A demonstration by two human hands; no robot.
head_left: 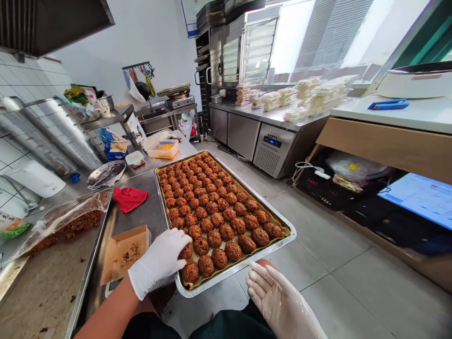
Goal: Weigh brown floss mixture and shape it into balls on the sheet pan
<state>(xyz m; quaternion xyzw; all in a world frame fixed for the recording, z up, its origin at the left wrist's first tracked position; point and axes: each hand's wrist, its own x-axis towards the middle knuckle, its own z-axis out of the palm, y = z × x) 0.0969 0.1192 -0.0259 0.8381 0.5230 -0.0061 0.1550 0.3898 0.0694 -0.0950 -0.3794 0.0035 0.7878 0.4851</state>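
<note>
A large metal tray (290, 237) lined with yellowish mesh holds rows of round brown balls (226, 231) that look like a chopped, sticky mixture. My left hand (164, 256), in a white glove, reaches over the tray's near left corner. Its thumb and fingers close around one brown ball (186, 251) in the outer row. Beside the tray's near edge, my right hand (278, 301) is turned palm up, gloved and open, with nothing in it. Left of the tray stands a small cardboard box (116, 252) with brown crumbs inside.
A wide metal pan (45, 287) with brown mixture (81, 226) under plastic film lies at left. A red cloth (130, 199) and a plastic tub (164, 149) sit farther back. The big tray juts past the counter over the floor. Clear food packs (310, 96) line the far worktop.
</note>
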